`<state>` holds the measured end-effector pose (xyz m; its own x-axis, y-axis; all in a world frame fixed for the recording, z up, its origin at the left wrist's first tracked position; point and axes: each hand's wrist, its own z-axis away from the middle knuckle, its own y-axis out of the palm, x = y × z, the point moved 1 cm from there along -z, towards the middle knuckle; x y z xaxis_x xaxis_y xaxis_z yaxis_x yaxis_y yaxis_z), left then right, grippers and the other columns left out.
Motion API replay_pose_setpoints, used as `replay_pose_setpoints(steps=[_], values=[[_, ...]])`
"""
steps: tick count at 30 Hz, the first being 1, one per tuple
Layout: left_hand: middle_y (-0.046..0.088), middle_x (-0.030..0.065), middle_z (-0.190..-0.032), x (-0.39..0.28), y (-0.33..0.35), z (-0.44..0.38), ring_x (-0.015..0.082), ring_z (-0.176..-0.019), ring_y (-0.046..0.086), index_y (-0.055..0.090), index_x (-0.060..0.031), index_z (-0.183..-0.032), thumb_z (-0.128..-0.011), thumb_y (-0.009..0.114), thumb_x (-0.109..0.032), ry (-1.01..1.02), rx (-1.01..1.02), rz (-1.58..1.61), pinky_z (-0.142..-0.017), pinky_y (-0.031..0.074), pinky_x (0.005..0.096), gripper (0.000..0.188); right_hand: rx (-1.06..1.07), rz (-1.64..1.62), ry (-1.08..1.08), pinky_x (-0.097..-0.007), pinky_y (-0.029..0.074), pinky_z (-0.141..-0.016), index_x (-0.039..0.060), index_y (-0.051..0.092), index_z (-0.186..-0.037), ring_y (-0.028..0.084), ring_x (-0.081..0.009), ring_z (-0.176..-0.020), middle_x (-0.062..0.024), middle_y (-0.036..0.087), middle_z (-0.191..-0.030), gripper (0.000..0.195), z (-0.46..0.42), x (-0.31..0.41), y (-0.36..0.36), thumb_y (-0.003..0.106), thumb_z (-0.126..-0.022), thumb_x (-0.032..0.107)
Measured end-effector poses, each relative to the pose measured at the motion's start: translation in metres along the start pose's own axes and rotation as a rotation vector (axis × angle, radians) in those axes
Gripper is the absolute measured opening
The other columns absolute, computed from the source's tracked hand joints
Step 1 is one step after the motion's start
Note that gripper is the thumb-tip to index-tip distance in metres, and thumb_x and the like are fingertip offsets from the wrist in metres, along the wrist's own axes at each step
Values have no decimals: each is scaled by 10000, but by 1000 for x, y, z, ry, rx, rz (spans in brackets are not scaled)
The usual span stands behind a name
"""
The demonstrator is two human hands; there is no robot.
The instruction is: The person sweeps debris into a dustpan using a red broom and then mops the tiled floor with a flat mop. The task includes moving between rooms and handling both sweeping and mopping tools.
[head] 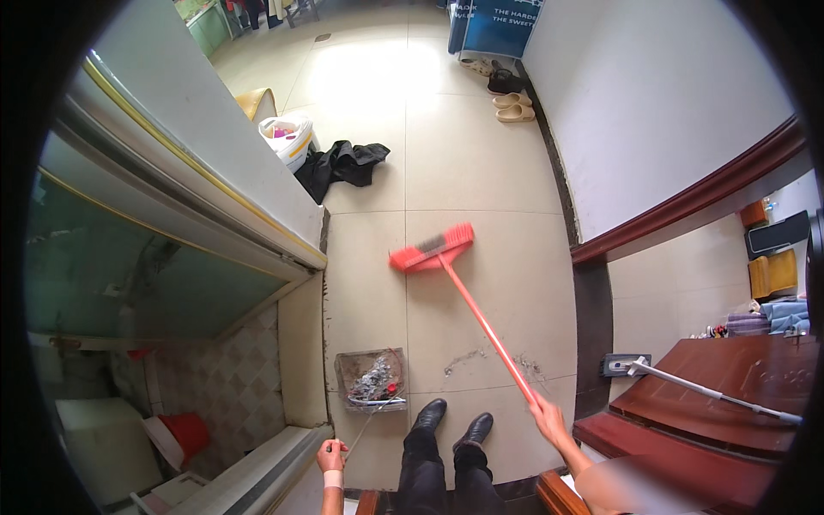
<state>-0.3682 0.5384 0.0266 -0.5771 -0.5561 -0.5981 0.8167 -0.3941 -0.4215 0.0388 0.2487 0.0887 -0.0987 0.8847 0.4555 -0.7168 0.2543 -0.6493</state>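
My right hand grips the end of a red broom's handle. The slightly blurred broom head is ahead of me over the tiles, its red and dark bristles turned away from me. In my left hand is the thin rod handle of a dustpan. That dustpan rests on the floor to the left of my feet, holding grey fluff, a red bit and other litter. Grey dust and debris lie under the broom handle, with a thinner trail to its left.
A white bucket and a black cloth are ahead left. Several shoes line the right wall. A flat mop leans by the brown door at right. A sliding glass door stands at left.
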Motion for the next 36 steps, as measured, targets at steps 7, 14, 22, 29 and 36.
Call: replay_pose_setpoints(steps=[7, 14, 22, 29, 36], values=[[583, 60, -559, 18, 5, -9, 85, -335, 404, 555, -49, -722, -823, 534, -148, -7, 0, 72, -298, 284, 233, 143, 199, -314, 520, -268, 416, -438, 145, 464, -1249, 542, -151, -501, -76, 587, -666, 446, 153, -32, -105, 569, -821, 212], [581, 93, -552, 18, 2, -15, 95, -311, 387, 528, -44, -703, -821, 510, -115, -22, -8, 74, -280, 260, 241, 138, 144, -665, 465, -196, 289, -327, 105, 402, -1287, 379, -51, -375, 5, 449, -522, 472, 111, -2, -159, 553, -844, 167], [578, 94, -668, 6, -6, -19, 162, -493, 559, 528, -33, -758, -810, 505, -102, -16, 7, 85, -287, 317, 250, 89, -159, -511, 279, -248, 321, -318, 214, 445, -1267, 439, -80, -397, 8, 449, -520, 439, -140, 12, -145, 476, -829, 211], [589, 131, -647, 23, -9, -27, 163, -371, 480, 516, -36, -762, -812, 477, -134, -23, 25, 42, -279, 316, 266, 117, -199, -384, 226, -285, 389, -397, 206, 488, -1231, 513, -124, -472, -45, 513, -572, 413, -133, -44, -117, 467, -820, 241], [583, 135, -590, 40, 2, -25, 150, -319, 429, 528, -44, -755, -805, 459, -127, -62, 74, 36, -273, 292, 264, 119, -42, -563, 462, -227, 349, -357, 176, 373, -1314, 423, -74, -410, 9, 434, -542, 473, 88, -117, -51, 483, -854, 201]])
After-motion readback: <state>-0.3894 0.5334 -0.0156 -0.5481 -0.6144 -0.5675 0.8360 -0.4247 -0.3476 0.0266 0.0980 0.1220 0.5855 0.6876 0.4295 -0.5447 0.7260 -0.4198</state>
